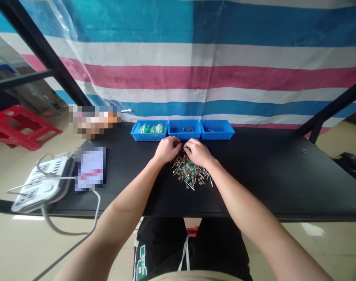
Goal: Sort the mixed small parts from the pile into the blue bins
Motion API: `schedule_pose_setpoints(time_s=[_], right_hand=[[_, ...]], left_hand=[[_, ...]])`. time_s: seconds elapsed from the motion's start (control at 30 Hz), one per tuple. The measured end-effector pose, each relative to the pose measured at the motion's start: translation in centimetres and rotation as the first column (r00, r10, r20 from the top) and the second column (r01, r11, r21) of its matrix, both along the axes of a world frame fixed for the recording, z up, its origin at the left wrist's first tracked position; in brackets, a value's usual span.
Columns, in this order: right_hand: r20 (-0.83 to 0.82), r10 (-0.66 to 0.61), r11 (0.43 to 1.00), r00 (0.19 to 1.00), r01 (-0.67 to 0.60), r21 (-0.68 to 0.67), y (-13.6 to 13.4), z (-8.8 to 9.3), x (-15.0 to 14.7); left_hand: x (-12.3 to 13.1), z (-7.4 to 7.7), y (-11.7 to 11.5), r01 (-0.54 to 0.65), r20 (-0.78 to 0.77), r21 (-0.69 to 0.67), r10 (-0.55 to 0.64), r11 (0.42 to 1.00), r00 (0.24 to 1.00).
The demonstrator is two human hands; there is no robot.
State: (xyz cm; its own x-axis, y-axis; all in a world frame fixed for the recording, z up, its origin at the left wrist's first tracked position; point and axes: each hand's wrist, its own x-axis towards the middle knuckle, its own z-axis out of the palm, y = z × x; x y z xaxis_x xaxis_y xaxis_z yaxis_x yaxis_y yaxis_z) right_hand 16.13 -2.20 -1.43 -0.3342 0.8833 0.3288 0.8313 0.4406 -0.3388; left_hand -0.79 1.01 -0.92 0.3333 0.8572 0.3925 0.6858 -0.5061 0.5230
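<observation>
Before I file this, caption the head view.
Left hand and right hand at a heap of small brassy, silvery and green pieces, near three blue rectangular plastic trays.

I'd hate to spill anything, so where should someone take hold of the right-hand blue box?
Probably its outer rim, coming from the right: the right-hand blue box is open-topped, with room on the table beside that end, while the middle blue box crowds its left.

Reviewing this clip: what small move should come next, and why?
Probably the right hand should drop one brassy piece from the mixed pile into the middle blue tray: a few similar-looking pieces lie there, and that tray sits just beyond the fingers.
</observation>
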Motion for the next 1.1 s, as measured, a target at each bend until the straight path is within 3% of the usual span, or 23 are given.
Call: schedule_pose_setpoints(time_s=[0.2,0.5,0.9,1.1], right_hand=[[-0.125,0.026,0.997,0.992,-0.016,0.078,-0.1,0.3,0.1],[-0.262,0.033,0.983,0.965,0.017,0.185,0.0,0.4,0.0],[-0.330,0.015,0.979,0.944,0.054,0.198,0.0,0.2,-0.1],[-0.343,-0.025,0.977,0.939,0.095,0.191,-0.3,0.4,-0.2]], left_hand=[[0.1,0.0,-0.1,0.041,0.007,0.016,-0.041,0.999,0.999],[0.3,0.4,-0.6,0.220,0.050,0.007,-0.220,0.975,0.974],[0.5,0.8,-1.0,0.219,0.169,-0.111,-0.198,0.969,0.966],[0.5,0.2,-0.4,0.234,0.411,-0.138,-0.159,0.962,0.898]])
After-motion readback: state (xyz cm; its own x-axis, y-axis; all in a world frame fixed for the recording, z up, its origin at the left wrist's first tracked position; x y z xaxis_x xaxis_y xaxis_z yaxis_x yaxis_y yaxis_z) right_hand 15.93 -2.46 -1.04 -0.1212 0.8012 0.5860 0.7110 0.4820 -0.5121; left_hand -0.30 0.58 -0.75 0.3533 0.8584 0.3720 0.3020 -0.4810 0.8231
